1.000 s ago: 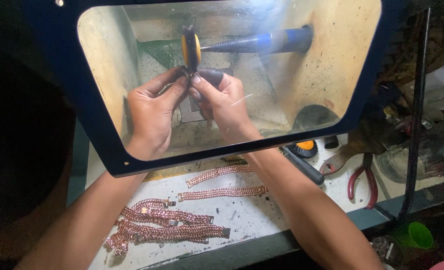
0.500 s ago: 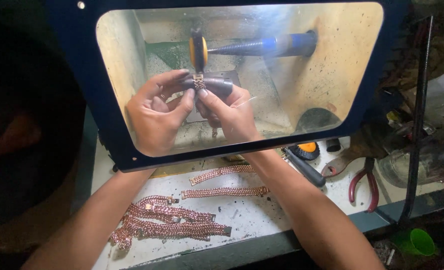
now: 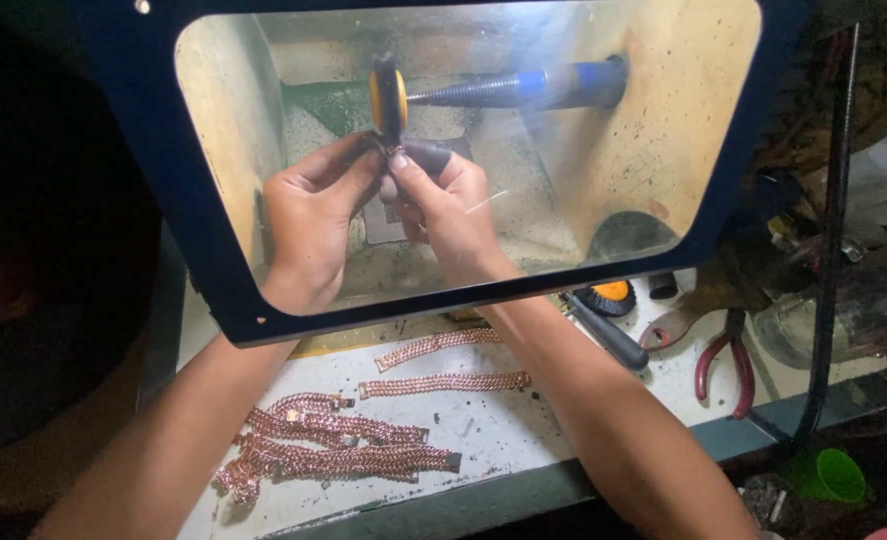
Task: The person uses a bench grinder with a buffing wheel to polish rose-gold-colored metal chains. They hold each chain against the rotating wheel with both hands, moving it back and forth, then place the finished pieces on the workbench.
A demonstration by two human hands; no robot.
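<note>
Left hand point(image 3: 314, 215) and right hand point(image 3: 444, 205), behind a clear shield point(image 3: 664, 130), both pinch a small copper-coloured chain piece point(image 3: 396, 158), mostly hidden by fingers, against the lower edge of the yellow-faced polishing wheel point(image 3: 388, 97)

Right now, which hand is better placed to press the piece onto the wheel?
Right. The right hand has its fingertips at the small piece, just under the orange wheel. The left hand grips from the side, slightly lower.

Both hands point(image 3: 384, 215) raised, fingertips pinched together
</note>
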